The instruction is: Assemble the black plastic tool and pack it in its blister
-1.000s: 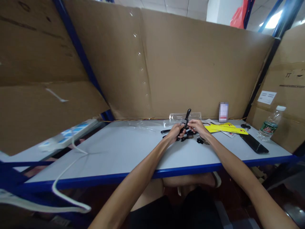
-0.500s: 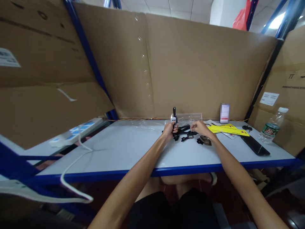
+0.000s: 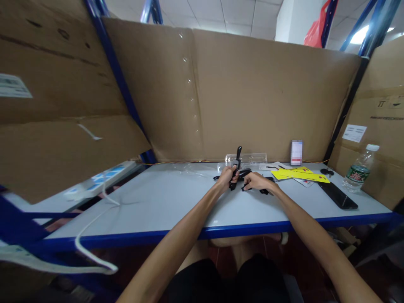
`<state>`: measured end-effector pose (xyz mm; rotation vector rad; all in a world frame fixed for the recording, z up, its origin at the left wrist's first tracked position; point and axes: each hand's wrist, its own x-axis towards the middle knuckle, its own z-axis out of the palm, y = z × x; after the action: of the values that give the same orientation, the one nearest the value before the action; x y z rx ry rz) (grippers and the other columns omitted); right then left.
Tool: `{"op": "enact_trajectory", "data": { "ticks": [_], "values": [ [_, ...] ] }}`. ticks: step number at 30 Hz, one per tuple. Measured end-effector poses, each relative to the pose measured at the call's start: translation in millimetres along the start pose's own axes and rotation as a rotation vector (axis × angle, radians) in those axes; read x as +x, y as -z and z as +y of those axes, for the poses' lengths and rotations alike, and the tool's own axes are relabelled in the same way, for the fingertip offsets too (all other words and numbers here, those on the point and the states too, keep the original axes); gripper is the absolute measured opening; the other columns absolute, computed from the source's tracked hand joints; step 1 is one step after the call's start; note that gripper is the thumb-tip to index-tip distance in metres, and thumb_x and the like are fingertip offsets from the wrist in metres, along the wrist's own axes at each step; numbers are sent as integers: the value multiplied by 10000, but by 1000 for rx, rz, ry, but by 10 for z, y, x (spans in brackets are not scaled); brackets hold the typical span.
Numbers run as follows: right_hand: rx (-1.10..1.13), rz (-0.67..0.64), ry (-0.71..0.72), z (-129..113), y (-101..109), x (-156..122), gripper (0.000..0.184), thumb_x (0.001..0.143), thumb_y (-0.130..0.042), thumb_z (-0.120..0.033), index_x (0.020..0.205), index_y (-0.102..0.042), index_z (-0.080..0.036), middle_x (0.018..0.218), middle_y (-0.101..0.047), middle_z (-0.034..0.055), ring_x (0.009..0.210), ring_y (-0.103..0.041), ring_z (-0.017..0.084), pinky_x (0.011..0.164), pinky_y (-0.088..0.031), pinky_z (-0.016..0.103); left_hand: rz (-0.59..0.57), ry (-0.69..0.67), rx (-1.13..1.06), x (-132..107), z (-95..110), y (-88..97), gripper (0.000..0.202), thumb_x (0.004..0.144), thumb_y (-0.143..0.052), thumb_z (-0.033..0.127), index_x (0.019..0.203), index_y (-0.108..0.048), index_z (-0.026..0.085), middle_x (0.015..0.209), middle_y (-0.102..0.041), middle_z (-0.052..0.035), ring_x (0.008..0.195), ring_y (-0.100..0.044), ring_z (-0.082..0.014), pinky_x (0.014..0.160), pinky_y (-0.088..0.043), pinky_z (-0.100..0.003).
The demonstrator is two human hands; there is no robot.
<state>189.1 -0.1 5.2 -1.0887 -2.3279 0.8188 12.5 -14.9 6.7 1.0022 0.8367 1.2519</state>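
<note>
My left hand (image 3: 227,176) is closed round a black-handled tool (image 3: 239,154) with a grey part at its middle. The tool stands almost upright over the table, its handle pointing up; its exact kind is unclear. To the right, my right hand (image 3: 255,182) reaches down with bent fingers closed on a small black piece (image 3: 245,188) at the tabletop. Behind and between the hands lie more black parts (image 3: 244,172), partly covered by the fingers. Another dark piece (image 3: 264,191) shows beneath my right wrist.
Clear plastic packaging (image 3: 248,158) lies at the back by the cardboard wall (image 3: 240,97). On the right are yellow cards (image 3: 303,175), a propped phone (image 3: 296,152), a black phone-like slab (image 3: 339,195), keys (image 3: 327,171) and a water bottle (image 3: 358,172). A power strip (image 3: 101,181) sits left.
My right hand has moved down and left to a small black piece on the table. The tool in my left hand has shifted slightly right and tilts a little more.
</note>
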Motion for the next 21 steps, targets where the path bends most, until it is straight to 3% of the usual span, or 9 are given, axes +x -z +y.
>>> {"op": "enact_trajectory", "data": {
  "ticks": [4,8,10,16,18,21],
  "values": [
    [266,12,-113,-30,139,-35,160,730,-759,-260,759,-614,-199,514,-606,-55,372,-477,106,383,-320,199,-52,26,30,-28,18,-9,149,922,-579,274,860,-512,157,551,-453,59,364,-318,-32,353,-163,-126],
    [506,273,-83,-40,303,-37,162,746,-743,-275,815,-623,-191,529,-568,-58,419,-492,106,380,-373,194,-125,93,55,-58,38,-33,112,922,-525,224,837,-507,154,553,-453,43,365,-308,-39,346,-152,-130],
    [565,337,-47,-23,351,-18,152,729,-735,-247,846,-663,-180,563,-572,-52,471,-513,108,415,-413,201,-176,144,70,-70,34,-44,101,927,-493,217,863,-522,145,558,-451,38,367,-303,-42,346,-151,-131],
    [429,486,8,50,269,88,151,638,-757,-154,752,-661,-178,681,-668,-26,623,-605,124,613,-482,227,-295,221,110,-69,-39,-46,96,914,-496,241,862,-504,160,581,-476,21,379,-320,-45,354,-152,-127],
    [316,489,35,60,205,105,87,676,-737,-166,735,-676,-182,717,-687,-14,695,-633,143,677,-490,242,-312,233,112,-58,-67,-43,117,903,-519,257,833,-486,168,587,-489,14,381,-328,-45,355,-156,-127],
    [154,446,40,60,128,98,83,748,-704,-190,828,-727,-194,698,-675,-25,657,-608,140,646,-457,237,-327,249,117,-37,-98,-41,121,891,-531,261,825,-479,174,591,-505,5,382,-339,-48,354,-156,-128]
  ]
}}
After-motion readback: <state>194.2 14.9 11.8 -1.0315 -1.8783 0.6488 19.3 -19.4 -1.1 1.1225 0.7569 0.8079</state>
